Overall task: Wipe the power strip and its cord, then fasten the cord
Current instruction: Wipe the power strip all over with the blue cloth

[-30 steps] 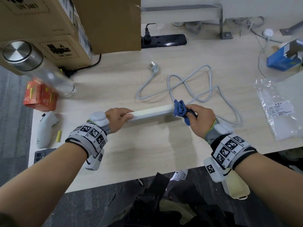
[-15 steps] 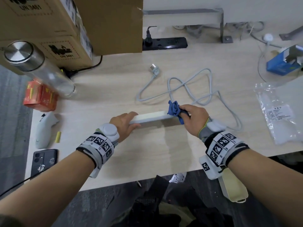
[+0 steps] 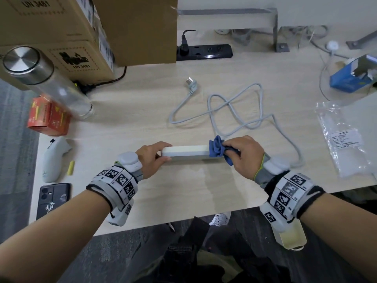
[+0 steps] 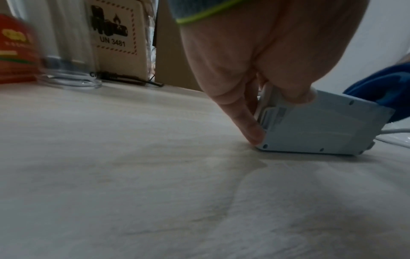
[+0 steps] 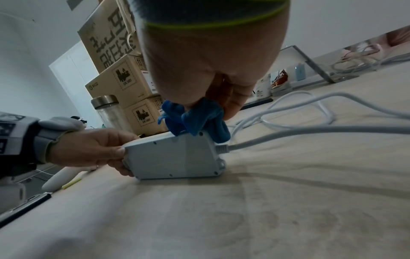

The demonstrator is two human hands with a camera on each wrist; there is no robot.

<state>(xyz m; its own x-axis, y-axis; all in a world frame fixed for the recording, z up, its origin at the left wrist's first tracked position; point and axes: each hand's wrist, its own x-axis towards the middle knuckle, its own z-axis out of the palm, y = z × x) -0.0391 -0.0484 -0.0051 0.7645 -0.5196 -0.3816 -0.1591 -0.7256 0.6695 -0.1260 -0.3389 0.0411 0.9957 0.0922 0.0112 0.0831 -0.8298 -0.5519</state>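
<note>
A white power strip (image 3: pixel 186 152) stands on its long edge on the wooden desk (image 3: pixel 142 111), its screwed underside (image 5: pixel 175 157) facing me. My left hand (image 3: pixel 152 158) grips its left end, fingers behind and thumb in front (image 4: pixel 255 129). My right hand (image 3: pixel 242 154) pinches a bunched blue cloth (image 3: pixel 217 149) against the strip's right end, by the cord outlet (image 5: pixel 223 149). The grey cord (image 3: pixel 234 111) runs from there in loose loops over the desk to its plug (image 3: pixel 190 82).
Cardboard boxes (image 3: pixel 61 37) and a clear bottle with a steel cap (image 3: pixel 40 78) stand at the back left by a red box (image 3: pixel 49 117). A white controller (image 3: pixel 54 158) and phone (image 3: pixel 54 199) lie left. A black power strip (image 3: pixel 206 52) sits behind; a plastic bag (image 3: pixel 344 137) lies right.
The right hand slid the cloth left along the strip and then back to its right end. The left hand keeps its grip on the left end.
</note>
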